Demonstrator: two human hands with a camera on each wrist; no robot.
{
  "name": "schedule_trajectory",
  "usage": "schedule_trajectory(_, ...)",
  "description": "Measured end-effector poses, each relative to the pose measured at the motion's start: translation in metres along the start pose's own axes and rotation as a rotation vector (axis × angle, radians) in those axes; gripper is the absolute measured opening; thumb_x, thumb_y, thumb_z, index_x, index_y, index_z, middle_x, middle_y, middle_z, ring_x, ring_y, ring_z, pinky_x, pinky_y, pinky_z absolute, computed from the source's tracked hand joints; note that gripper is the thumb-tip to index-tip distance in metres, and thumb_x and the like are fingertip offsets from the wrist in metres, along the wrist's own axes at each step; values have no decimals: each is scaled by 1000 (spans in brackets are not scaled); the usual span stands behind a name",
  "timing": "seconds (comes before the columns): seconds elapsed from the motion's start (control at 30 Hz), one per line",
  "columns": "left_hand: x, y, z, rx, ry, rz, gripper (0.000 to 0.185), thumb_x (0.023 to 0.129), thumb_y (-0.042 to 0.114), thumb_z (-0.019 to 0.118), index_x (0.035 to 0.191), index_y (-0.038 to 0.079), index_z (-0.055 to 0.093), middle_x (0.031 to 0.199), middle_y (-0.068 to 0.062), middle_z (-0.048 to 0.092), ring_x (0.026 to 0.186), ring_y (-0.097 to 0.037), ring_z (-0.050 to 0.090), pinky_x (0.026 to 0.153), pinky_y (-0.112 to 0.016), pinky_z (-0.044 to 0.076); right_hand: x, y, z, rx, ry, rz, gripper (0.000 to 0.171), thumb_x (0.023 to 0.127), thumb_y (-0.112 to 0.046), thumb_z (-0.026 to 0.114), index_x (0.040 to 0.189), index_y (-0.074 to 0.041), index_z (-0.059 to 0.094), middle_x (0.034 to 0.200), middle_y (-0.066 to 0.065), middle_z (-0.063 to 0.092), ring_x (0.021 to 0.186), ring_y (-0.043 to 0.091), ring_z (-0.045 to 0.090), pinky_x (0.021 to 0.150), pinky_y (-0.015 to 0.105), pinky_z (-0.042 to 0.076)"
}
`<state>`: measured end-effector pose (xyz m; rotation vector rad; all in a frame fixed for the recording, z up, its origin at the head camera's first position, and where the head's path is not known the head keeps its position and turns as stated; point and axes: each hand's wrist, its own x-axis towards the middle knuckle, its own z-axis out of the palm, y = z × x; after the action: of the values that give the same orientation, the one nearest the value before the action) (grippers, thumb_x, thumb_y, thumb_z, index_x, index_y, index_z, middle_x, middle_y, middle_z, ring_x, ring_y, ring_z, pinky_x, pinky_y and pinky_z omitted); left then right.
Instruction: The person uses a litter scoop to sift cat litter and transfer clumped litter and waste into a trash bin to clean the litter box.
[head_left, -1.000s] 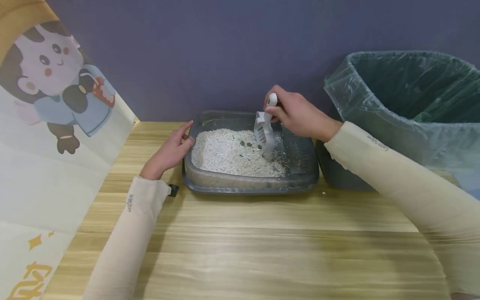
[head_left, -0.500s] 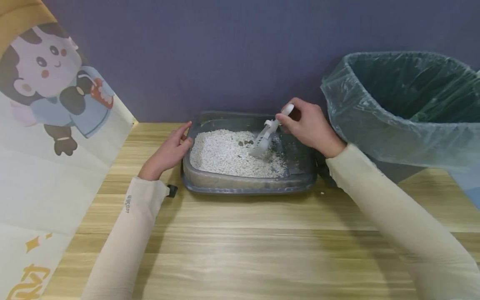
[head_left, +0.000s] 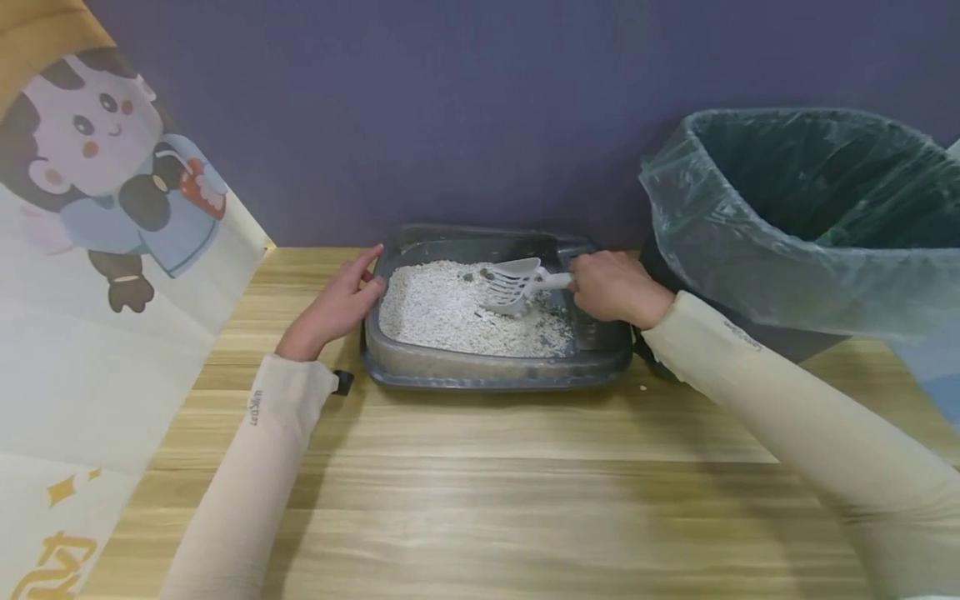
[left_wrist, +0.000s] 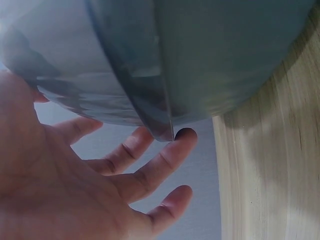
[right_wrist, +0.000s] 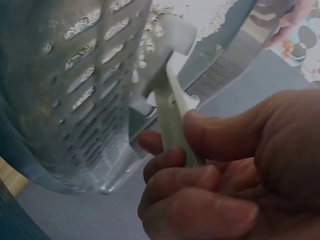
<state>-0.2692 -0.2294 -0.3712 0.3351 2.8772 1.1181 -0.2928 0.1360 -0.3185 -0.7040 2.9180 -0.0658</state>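
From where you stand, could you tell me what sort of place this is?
Probably a home or a staged room for pet care: a grey litter tray of pale granules sits on a wooden table against a purple wall, beside a plastic-lined bin, with a slotted scoop in the right hand.

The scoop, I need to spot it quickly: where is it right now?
In the head view, the scoop lies low over the litter in the grey tray, right of centre, its handle gripped by the right hand, left of the lined bin.
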Motion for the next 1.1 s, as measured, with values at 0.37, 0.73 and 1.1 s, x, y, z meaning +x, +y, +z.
schedule_trajectory(0.37,-1,-2,0,19,-2,1,60,98,31,33,152,12,16,113,-20,42,82,-29,45,72,-42,38,20,3,12,56,-211,-10,39,99,-13,45,136,-4,43,110,13,62,85,26,59,66,40,41)
schedule_trajectory(0.73,0,-1,2,14,15,19,59,98,28,34,151,8,18,111,-20,43,83,-30,46,73,-42,38,30,-4,21,190,-320,-180,33,103,-16,36,133,-4,34,104,14,62,62,19,54,55,34,38)
schedule_trajectory(1.1,0,1,1,8,-10,-1,59,99,28,33,152,10,14,114,-22,42,87,-31,46,76,-44,38,13,-2,25,271,-31,-269,23,102,-23,39,122,-11,41,75,5,49,53,18,42,53,33,37)
